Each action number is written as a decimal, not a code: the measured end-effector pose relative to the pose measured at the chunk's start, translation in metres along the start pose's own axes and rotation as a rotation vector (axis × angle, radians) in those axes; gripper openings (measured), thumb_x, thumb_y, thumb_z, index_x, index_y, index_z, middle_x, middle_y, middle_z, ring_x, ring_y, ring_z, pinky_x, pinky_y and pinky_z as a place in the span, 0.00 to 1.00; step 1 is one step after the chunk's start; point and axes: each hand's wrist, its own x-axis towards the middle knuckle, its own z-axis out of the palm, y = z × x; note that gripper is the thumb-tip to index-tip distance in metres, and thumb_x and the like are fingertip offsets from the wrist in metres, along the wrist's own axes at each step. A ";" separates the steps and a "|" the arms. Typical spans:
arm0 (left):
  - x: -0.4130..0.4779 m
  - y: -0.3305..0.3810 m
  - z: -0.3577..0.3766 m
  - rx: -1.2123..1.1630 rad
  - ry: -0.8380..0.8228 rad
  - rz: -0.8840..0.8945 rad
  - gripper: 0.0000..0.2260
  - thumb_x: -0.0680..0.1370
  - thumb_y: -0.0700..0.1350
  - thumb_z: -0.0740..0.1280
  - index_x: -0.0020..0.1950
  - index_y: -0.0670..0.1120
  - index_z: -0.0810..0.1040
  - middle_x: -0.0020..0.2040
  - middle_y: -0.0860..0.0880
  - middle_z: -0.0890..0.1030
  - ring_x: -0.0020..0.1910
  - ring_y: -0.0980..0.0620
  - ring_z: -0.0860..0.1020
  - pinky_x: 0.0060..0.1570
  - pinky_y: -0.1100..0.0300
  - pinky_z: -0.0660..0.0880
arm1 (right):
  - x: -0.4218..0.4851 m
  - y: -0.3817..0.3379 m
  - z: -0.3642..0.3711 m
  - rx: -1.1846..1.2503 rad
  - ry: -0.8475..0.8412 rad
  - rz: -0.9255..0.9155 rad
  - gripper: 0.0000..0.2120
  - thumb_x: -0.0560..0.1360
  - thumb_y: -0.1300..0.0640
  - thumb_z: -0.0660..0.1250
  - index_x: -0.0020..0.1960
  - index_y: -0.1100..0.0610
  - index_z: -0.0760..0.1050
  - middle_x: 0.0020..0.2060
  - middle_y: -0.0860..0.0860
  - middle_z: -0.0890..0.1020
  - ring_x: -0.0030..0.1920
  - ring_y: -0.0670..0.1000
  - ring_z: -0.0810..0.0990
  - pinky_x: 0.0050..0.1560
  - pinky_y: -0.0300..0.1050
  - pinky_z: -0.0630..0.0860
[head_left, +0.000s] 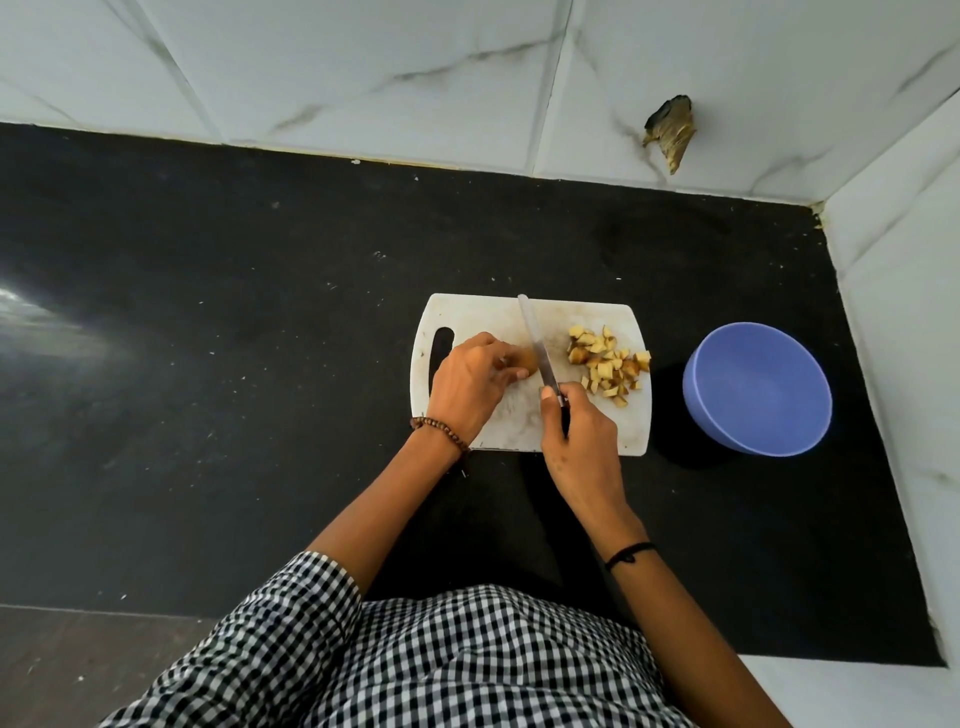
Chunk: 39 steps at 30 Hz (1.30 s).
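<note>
Head view is showing the left grip (470, 382) curling its fingers over a small brown-skinned potato piece (523, 362) and pinning it down on the white cutting board (571, 314), just beside the board's handle slot. The right grip (576, 431) is wrapping tightly round the handle of a knife (537, 345), with the thumb lying near the base of the blade. The blade is pointing away from the person and sitting against the right side of the potato piece. Diced pieces (608, 366) are lying in a heap on the right part of the board, apart from the blade. A blue bowl (758, 395) is standing on the black worktop (260, 312) near the board's right edge, not touching it.
</note>
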 end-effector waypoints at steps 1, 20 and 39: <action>0.001 0.001 -0.001 0.003 -0.007 -0.008 0.11 0.74 0.46 0.73 0.55 0.45 0.83 0.47 0.48 0.81 0.43 0.53 0.79 0.46 0.57 0.79 | -0.001 0.001 0.001 -0.010 -0.006 -0.009 0.13 0.84 0.47 0.55 0.55 0.54 0.73 0.39 0.48 0.78 0.38 0.45 0.77 0.35 0.36 0.70; 0.013 0.011 -0.007 0.135 -0.114 -0.044 0.11 0.75 0.44 0.72 0.55 0.43 0.83 0.48 0.47 0.81 0.45 0.49 0.80 0.48 0.56 0.79 | -0.013 -0.015 0.013 -0.463 -0.040 -0.114 0.28 0.79 0.43 0.34 0.68 0.56 0.60 0.39 0.55 0.80 0.36 0.59 0.81 0.35 0.53 0.78; 0.013 0.013 -0.003 0.224 -0.094 -0.073 0.06 0.75 0.40 0.70 0.50 0.44 0.84 0.45 0.48 0.81 0.43 0.48 0.80 0.41 0.56 0.77 | 0.025 -0.037 0.004 -0.358 -0.296 0.062 0.17 0.85 0.51 0.51 0.72 0.52 0.57 0.49 0.59 0.79 0.48 0.62 0.79 0.45 0.54 0.74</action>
